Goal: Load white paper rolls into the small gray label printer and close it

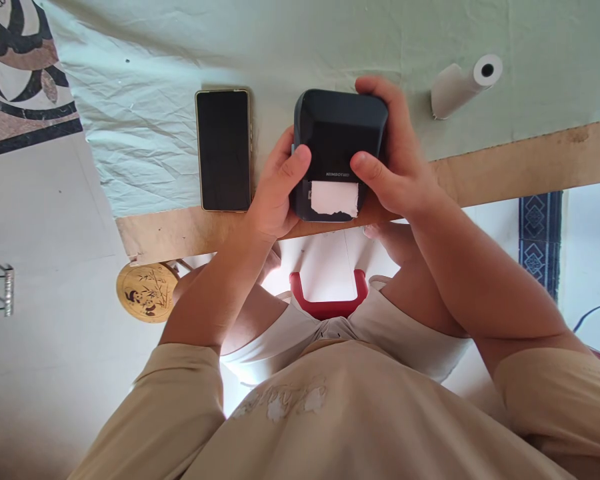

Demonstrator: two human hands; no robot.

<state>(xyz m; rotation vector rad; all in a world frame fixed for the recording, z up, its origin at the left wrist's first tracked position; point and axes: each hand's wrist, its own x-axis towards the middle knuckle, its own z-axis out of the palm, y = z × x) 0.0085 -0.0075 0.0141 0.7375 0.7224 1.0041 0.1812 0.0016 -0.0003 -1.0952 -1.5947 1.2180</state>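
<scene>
Between my two hands is a dark label printer marked NIIMBOT, held just over the table's front edge. A torn-edged strip of white paper sticks out of its near end. My left hand grips the left side, its thumb on the top face. On the right side, my right hand wraps round the printer, with the thumb on top near the lettering and a finger at the far corner. The printer's underside and most of my left fingers are hidden.
Left of the printer a phone lies with a dark screen. At the right a white paper roll rests on the pale green cloth. The table's wooden edge shows in front. Below stand a round wooden stool and a red seat.
</scene>
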